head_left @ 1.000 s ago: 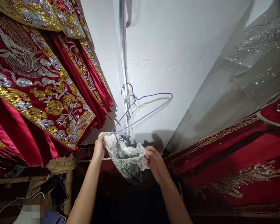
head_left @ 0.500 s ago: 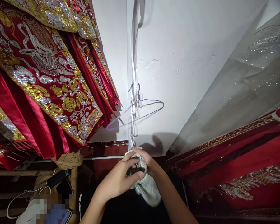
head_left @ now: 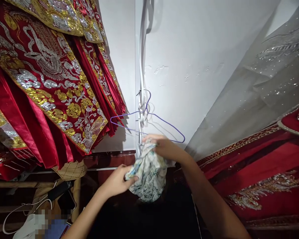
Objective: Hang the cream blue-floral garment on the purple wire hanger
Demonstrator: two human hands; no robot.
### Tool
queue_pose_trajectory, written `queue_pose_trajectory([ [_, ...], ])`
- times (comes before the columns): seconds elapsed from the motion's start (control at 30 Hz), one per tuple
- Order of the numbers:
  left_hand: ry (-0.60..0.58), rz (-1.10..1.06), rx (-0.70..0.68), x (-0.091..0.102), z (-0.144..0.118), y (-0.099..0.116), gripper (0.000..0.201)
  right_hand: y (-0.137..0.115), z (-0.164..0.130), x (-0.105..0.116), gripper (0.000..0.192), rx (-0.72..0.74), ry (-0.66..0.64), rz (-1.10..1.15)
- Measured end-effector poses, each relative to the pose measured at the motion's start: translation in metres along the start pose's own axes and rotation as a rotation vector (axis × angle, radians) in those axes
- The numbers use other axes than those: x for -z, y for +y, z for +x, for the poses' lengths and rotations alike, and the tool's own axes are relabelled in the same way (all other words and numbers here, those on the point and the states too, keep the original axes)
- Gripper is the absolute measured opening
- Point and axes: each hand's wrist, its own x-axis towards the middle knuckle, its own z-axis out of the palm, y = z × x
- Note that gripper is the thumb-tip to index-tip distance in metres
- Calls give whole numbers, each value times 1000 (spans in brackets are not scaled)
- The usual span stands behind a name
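Soft, light floral cloth (head_left: 148,176), pinched at its top by the right hand (head_left: 164,147) beneath the wire hanger (head_left: 149,124) and at its side by the left hand (head_left: 118,181); probably best gripped at edges.

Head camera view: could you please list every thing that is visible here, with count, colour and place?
Printed white-green cloth: one, bunched, held in both hands, centre.
Purple wire hanger: one, hanging at the wall corner above the cloth.
Red garments with gold and silver embroidery: several, hanging at left.
Red embroidered fabric: lower right.
Grey sequinned fabric: upper right.
White wall: behind.
White cable: lower left.
Left hand: grips the cloth's lower edge.
Right hand: grips the cloth's top.
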Motion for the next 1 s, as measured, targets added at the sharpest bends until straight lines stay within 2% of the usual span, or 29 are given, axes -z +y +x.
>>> queue_pose_trajectory([
  [0.03,37,49,23,9,-1,-2,28,9,7,1,53,-64,133,6],
  [0.1,57,150,95,27,-3,-7,33,30,22,-1,63,-157,302,19],
  [0.17,-3,246,200,41,-6,-16,36,54,35,-3,59,-149,373,26],
  [0.27,-127,358,373,50,-12,-31,32,87,40,-5,50,-75,453,26],
  [0.33,-139,393,418,53,-12,-38,25,103,35,-5,55,-74,510,39],
  [0.4,-90,422,414,57,-9,-41,22,111,30,-6,69,-70,512,101],
  [0.47,-17,481,409,64,-2,-42,22,112,30,-9,82,-42,433,192],
  [0.53,50,546,398,72,5,-39,25,110,38,-11,86,-9,355,255],
  [0.6,109,574,351,80,10,-35,28,111,51,-12,81,14,372,264],
  [0.73,174,527,277,88,10,-24,38,124,63,-9,52,45,588,216],
  [0.8,172,501,281,88,10,-19,40,131,53,-4,42,22,695,193],
  [0.9,197,485,263,87,16,-15,32,133,26,9,33,-38,818,134],
  [1.0,281,458,138,89,28,-10,21,124,-1,25,24,-82,850,84],
])
